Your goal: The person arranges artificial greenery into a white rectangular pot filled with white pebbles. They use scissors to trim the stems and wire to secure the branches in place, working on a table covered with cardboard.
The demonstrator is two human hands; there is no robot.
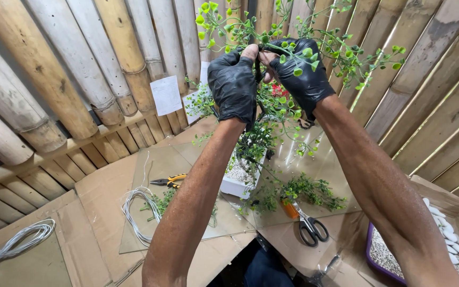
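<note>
Gloved hands [264, 74] half-hidden among leafy sprigs [314, 48]

Upper centre of the frame, I see my left hand [233, 85] and right hand [305, 72] in glossy black rubbery gloves among shiny green plastic-looking leafy sprigs [272, 101]. Behind, a matt, weathered bamboo pole wall [81, 69]; below, dull brown cardboard sheets [102, 196], a clear reflective pane [187, 159], and metal black-handled scissors [310, 226].

Both hands, left hand [233, 85] and right hand [305, 72], wear glossy black gloves (thin, wrinkled, ending at the wrists); forearms are bare, no sleeves
</note>
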